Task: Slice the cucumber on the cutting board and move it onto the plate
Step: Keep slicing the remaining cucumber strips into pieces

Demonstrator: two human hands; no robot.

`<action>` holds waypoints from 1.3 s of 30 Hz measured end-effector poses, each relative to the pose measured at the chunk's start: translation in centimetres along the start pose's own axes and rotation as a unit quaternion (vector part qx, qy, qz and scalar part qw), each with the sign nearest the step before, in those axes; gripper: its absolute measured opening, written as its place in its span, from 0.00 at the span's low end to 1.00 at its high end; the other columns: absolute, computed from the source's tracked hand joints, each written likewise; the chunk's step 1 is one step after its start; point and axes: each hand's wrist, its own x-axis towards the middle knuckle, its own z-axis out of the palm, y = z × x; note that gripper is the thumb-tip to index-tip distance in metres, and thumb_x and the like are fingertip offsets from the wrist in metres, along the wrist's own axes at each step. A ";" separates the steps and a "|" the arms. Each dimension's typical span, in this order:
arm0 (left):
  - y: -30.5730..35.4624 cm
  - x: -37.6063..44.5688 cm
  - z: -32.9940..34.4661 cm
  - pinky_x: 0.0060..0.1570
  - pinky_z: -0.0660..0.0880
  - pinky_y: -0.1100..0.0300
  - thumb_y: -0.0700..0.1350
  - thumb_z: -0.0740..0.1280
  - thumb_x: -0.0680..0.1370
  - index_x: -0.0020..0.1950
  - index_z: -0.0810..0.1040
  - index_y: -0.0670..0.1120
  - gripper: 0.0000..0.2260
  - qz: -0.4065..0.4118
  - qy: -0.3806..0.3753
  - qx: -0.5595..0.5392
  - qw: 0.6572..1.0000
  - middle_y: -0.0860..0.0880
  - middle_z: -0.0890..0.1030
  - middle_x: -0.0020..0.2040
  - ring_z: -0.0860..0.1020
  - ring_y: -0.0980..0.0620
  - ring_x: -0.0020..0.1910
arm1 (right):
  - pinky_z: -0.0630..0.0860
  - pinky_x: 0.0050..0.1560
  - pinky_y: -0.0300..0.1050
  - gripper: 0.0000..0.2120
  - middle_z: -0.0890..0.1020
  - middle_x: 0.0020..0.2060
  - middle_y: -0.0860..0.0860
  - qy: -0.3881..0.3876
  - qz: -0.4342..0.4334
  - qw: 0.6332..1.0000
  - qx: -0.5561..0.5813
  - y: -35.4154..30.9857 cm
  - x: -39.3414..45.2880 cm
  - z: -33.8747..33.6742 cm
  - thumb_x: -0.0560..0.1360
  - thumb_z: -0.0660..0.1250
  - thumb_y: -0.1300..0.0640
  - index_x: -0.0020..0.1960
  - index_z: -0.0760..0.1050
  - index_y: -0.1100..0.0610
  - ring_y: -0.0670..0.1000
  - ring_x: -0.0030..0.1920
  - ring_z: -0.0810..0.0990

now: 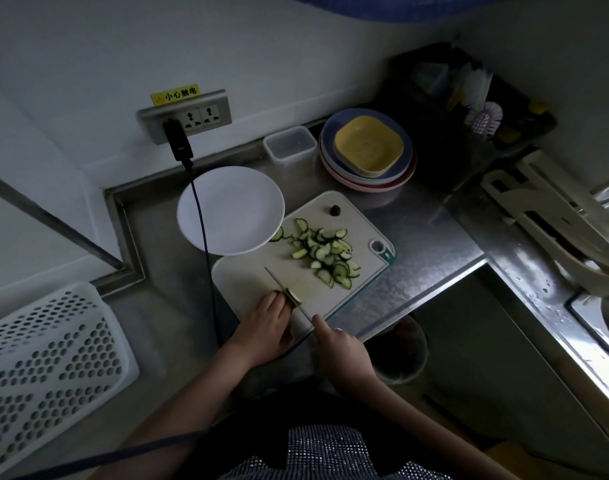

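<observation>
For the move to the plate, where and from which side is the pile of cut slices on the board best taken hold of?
Probably not pinched from above: the slices lie flat, thin and overlapping on the board. Better to come in low from the pile's near-right edge and scoop under it toward the plate, whose rim overlaps the board's far-left corner. The right hand holds the knife, whose flat blade could lift them.

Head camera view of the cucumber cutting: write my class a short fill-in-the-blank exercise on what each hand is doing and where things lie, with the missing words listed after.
1. The right hand holds the ____, whose blade lies over the cutting board.
2. The left hand steadies the last piece of ____ against the blade.
3. The cut slices lie heaped on the ____.
4. The white plate holds ____ slices so far.

Missing words: knife; cucumber; cutting board; no
</observation>
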 end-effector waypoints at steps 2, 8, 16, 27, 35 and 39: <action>-0.1 0.0 0.0 0.49 0.78 0.51 0.54 0.57 0.67 0.54 0.76 0.36 0.26 0.002 -0.008 -0.005 1.000 0.38 0.79 0.49 0.69 0.42 0.54 | 0.69 0.37 0.48 0.17 0.79 0.47 0.57 -0.005 0.003 1.000 0.001 0.0 0.2 0.0 0.78 0.58 0.61 0.64 0.59 0.53 0.61 0.48 0.80; -0.2 -0.1 -0.2 0.49 0.77 0.54 0.56 0.57 0.68 0.57 0.68 0.38 0.26 0.020 0.001 -0.017 1.000 0.40 0.78 0.52 0.69 0.43 0.55 | 0.70 0.37 0.49 0.20 0.80 0.48 0.57 -0.014 0.013 1.000 -0.009 0.2 0.7 0.4 0.77 0.57 0.63 0.67 0.58 0.54 0.61 0.48 0.81; 0.1 0.0 -0.1 0.52 0.66 0.54 0.55 0.58 0.69 0.54 0.68 0.40 0.22 0.034 0.029 -0.005 0.999 0.41 0.76 0.49 0.69 0.44 0.52 | 0.70 0.37 0.49 0.19 0.80 0.49 0.57 -0.006 0.020 1.000 -0.016 0.3 0.7 0.6 0.79 0.56 0.61 0.69 0.57 0.53 0.61 0.49 0.81; 0.1 -0.2 -0.1 0.50 0.68 0.54 0.52 0.58 0.67 0.50 0.76 0.38 0.21 0.024 0.045 -0.002 0.999 0.40 0.79 0.45 0.70 0.43 0.50 | 0.68 0.35 0.47 0.14 0.79 0.47 0.56 0.015 0.000 1.000 -0.008 0.2 0.2 0.7 0.80 0.57 0.55 0.62 0.55 0.50 0.61 0.47 0.81; 0.0 -0.2 -0.2 0.51 0.68 0.53 0.50 0.57 0.66 0.48 0.80 0.37 0.21 0.008 0.035 0.005 0.999 0.40 0.78 0.44 0.69 0.43 0.49 | 0.68 0.36 0.47 0.16 0.79 0.48 0.56 -0.004 -0.005 1.000 -0.025 -0.3 -0.2 0.1 0.80 0.56 0.58 0.66 0.57 0.53 0.60 0.48 0.81; -0.1 -0.3 -0.1 0.52 0.67 0.53 0.51 0.58 0.66 0.51 0.73 0.38 0.21 0.015 0.034 -0.004 0.999 0.39 0.78 0.45 0.69 0.42 0.50 | 0.68 0.37 0.48 0.19 0.79 0.50 0.57 -0.014 -0.001 0.999 -0.035 -0.4 -0.2 0.0 0.79 0.57 0.59 0.68 0.57 0.54 0.60 0.49 0.81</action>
